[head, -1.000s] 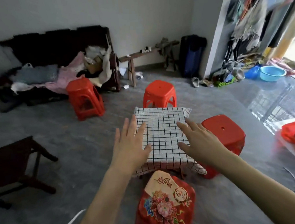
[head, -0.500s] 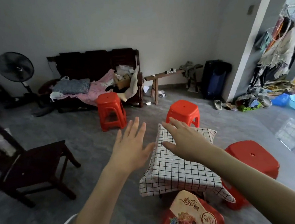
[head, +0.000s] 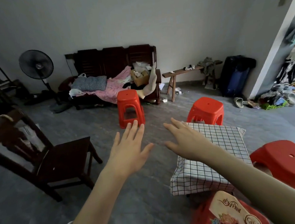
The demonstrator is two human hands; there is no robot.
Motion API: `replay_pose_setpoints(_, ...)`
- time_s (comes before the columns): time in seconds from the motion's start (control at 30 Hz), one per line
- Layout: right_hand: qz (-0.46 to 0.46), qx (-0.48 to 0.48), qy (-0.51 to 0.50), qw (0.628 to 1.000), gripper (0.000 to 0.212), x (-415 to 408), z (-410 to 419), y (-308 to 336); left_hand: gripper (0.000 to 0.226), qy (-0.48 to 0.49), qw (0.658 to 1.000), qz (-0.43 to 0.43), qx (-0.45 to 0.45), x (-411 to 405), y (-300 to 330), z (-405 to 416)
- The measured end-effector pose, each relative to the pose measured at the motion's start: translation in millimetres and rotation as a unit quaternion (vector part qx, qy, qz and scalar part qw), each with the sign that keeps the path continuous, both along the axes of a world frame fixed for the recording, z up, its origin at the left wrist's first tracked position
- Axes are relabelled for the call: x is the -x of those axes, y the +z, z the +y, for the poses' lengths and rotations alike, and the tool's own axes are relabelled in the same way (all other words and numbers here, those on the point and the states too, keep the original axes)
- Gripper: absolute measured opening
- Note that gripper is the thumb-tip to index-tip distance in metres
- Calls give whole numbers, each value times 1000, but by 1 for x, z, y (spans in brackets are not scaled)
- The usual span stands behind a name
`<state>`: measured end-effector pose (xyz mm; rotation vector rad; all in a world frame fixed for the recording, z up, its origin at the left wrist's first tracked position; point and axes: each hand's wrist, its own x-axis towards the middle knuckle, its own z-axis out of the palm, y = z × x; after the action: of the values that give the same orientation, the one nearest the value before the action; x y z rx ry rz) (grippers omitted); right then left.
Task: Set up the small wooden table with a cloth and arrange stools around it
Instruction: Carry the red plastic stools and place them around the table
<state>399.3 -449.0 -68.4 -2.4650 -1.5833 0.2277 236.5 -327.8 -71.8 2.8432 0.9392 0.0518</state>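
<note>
The small table stands at the lower right, covered by a white cloth with a black grid (head: 221, 141). Red stools stand at three of its sides: one behind it (head: 207, 109), one to its right (head: 288, 162), and one with a flower picture in front of it (head: 227, 213). A taller red stool (head: 129, 108) stands apart near the sofa. My left hand (head: 128, 148) is stretched out flat over the floor, left of the table, holding nothing. My right hand (head: 182, 141) is also flat with spread fingers, at the cloth's far left corner, holding nothing.
A dark wooden chair (head: 58, 159) stands to the left. A dark sofa (head: 115, 73) piled with clothes sits against the back wall, with a black fan (head: 36, 65) on its left and a wooden bench (head: 184, 73) on its right. A suitcase (head: 235, 76) and clutter lie at the right.
The view has swung left and up, away from the table. Both hands have lifted off the cloth and now point toward the tall red stool.
</note>
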Motion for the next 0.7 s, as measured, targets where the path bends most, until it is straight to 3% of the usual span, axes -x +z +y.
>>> replay_pose_setpoints(0.37,26,24,-10,999,70,-4,80,-9,72,3,999,22,33,6,-17,82)
replay_pose_setpoints(0.7,61,-17,-30,998,69,-104,198,-9,73,0,999,46,22,-83,-22,199)
